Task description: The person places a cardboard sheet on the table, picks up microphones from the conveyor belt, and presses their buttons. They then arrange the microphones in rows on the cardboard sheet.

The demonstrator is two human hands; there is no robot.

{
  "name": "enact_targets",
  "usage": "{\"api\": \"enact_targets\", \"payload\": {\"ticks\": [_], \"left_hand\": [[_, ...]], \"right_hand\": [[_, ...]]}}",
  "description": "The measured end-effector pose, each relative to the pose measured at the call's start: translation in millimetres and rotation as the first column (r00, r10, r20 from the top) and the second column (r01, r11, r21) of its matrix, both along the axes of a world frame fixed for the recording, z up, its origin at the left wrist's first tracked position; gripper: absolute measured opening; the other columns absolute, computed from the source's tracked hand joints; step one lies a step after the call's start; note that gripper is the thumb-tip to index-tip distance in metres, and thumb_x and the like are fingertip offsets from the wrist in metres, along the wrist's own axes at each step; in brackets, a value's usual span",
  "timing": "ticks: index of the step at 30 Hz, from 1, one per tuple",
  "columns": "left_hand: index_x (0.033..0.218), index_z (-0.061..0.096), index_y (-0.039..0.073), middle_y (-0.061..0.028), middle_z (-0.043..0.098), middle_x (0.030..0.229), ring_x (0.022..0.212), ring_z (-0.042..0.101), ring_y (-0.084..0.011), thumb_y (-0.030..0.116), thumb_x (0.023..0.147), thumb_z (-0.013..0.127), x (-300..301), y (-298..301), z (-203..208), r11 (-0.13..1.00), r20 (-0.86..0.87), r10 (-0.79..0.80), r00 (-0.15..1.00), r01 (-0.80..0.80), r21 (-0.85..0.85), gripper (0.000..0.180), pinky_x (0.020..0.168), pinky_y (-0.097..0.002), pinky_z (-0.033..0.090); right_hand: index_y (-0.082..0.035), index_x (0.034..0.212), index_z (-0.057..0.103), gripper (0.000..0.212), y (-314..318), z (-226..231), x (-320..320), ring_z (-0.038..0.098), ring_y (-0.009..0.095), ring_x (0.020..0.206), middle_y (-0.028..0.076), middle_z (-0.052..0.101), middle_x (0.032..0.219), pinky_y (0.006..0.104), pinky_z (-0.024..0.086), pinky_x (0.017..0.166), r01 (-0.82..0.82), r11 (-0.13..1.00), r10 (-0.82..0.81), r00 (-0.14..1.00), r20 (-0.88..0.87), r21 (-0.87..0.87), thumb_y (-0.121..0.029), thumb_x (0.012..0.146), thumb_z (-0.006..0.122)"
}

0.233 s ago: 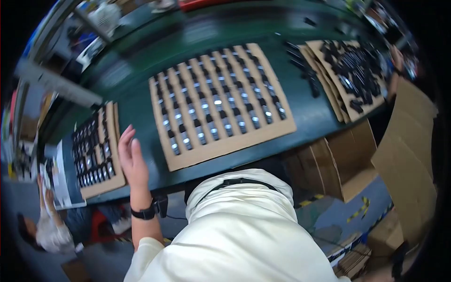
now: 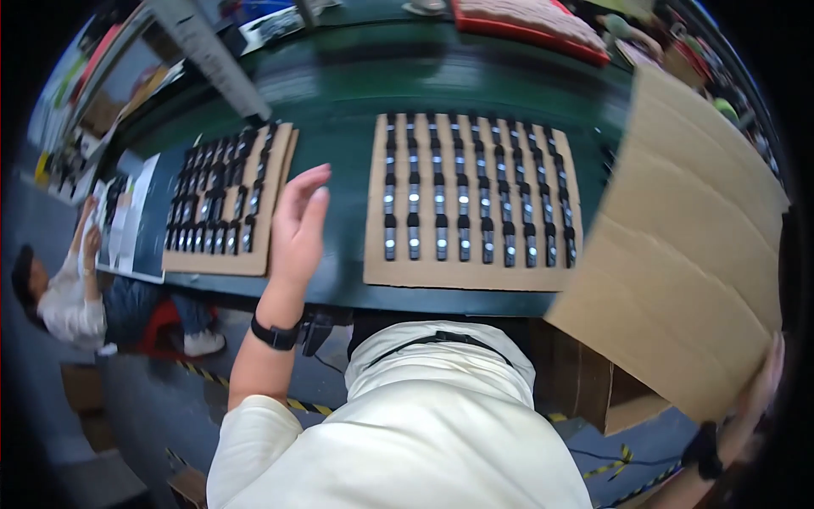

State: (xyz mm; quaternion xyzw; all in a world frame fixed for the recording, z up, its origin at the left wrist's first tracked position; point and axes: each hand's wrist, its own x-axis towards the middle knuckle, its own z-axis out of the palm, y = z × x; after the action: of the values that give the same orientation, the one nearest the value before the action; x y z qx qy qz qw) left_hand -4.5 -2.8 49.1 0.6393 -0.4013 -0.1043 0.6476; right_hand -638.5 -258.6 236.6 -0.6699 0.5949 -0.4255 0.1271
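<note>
Our right hand (image 2: 763, 386) grips the big cardboard sheet (image 2: 687, 246) at its lower right corner, fingers hidden, so we cannot tell their set; it looks light, stiff, bendable; our left hand (image 2: 298, 225) hovers flat, fingers together, over the green table (image 2: 339, 110).

left hand (image 2: 298, 222) stretched forward, open, fingers together; right hand (image 2: 763, 382) low at the right edge, blurred.

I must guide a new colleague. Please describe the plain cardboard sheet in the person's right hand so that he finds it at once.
Start at the green table. At its right end, a large bare cardboard sheet is lifted at a tilt, gripped at its lower corner by the right hand. Unlike the two flat cardboard trays, it carries no rows of small parts.
</note>
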Motion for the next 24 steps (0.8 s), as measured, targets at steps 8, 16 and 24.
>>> {"api": "enact_targets", "payload": {"ticks": [8,16,24], "left_hand": [[0.125,0.053,-0.002,-0.0071,0.063,0.106,0.09,0.062,-0.0125,0.018,0.094,0.063,-25,-37,29,0.953,-0.472,-0.208,0.857,0.286,0.099,0.038,0.075,-0.0259,0.051],[0.116,0.055,-0.004,-0.0031,0.061,0.082,0.074,0.059,-0.013,0.017,0.082,0.075,10,-52,8,0.865,-0.166,-0.042,0.985,0.119,0.488,0.045,0.069,-0.0275,0.051],[0.117,0.055,-0.005,-0.0061,0.061,0.082,0.075,0.06,-0.0158,0.021,0.079,0.077,23,-54,-22,0.797,-0.03,-0.052,0.998,0.059,0.602,0.051,0.072,-0.0298,0.052]], "right_hand": [[0.0,0.112,0.059,0.026,-113,-142,271,0.06,0.013,0.1,0.005,0.065,0.11,0.0278,0.046,0.091,-0.691,0.616,0.496,0.713,0.496,0.378,-0.023,0.099,0.055],[0.003,0.124,0.049,0.044,-112,-167,326,0.061,0.016,0.099,0.01,0.065,0.11,0.0286,0.047,0.091,-0.716,0.427,0.633,0.673,0.383,0.552,-0.014,0.089,0.07],[0.002,0.128,0.045,0.053,-104,-190,330,0.059,0.016,0.105,0.011,0.063,0.113,0.0309,0.047,0.092,-0.575,0.546,0.687,0.724,0.068,0.609,-0.019,0.087,0.072]]}}
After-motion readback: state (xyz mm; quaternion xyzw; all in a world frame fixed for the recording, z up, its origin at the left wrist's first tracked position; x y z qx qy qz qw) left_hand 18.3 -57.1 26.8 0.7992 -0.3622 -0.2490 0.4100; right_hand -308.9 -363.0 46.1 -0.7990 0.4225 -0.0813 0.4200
